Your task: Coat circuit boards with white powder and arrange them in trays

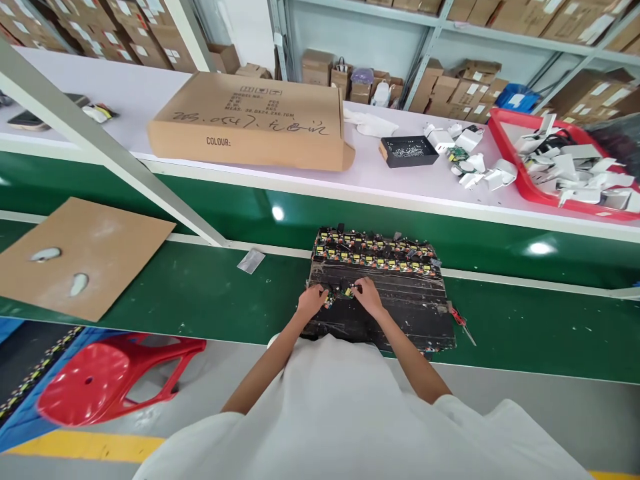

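A black board-like tray (400, 293) lies on the green bench in front of me, with rows of small circuit boards (375, 261) carrying yellow parts along its far side. Over its near left portion, my left hand (311, 301) pinches a small circuit board (329, 299). Just to the right, the fingers of my right hand (368, 295) are closed on another small circuit board (347, 291). The two boards are close together; whether they touch or join is too small to tell.
Right of the tray lies a red-handled tool (463, 323). A cardboard sheet (80, 260) and a small silvery bag (251, 261) are to the left. The raised shelf holds a carton (250, 120), a black box (409, 152) and a red bin (525, 180). A red stool (90, 380) stands below left.
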Action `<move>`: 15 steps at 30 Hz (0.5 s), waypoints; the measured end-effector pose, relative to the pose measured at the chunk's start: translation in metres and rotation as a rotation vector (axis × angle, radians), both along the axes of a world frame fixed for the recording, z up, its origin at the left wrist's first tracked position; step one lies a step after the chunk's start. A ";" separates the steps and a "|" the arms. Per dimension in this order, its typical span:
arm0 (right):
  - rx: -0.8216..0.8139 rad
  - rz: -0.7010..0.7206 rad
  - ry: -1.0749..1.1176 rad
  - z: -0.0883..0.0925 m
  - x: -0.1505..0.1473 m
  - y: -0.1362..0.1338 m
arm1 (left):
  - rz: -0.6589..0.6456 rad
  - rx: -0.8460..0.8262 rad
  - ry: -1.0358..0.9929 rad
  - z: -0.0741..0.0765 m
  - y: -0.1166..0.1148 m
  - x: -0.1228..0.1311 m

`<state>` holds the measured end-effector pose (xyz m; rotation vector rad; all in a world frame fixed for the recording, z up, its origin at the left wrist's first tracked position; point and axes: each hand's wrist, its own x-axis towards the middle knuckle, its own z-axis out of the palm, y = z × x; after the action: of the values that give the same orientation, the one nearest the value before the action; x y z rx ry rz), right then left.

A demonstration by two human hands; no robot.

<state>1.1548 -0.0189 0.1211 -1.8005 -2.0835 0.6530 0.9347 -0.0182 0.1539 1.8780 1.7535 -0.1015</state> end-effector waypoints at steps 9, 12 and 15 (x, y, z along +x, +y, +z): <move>0.091 0.098 -0.159 -0.003 -0.011 -0.025 | 0.023 -0.084 0.133 0.001 -0.001 0.014; 0.101 0.052 -0.223 -0.002 -0.015 -0.034 | 0.023 -0.086 0.149 0.000 -0.004 0.012; 0.108 0.041 -0.261 -0.002 -0.020 -0.046 | 0.010 -0.099 0.149 -0.001 -0.009 0.013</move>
<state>1.1351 -0.0647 0.1193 -1.8708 -2.2776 0.3217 0.9478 -0.0269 0.1529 1.8309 1.8213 -0.3263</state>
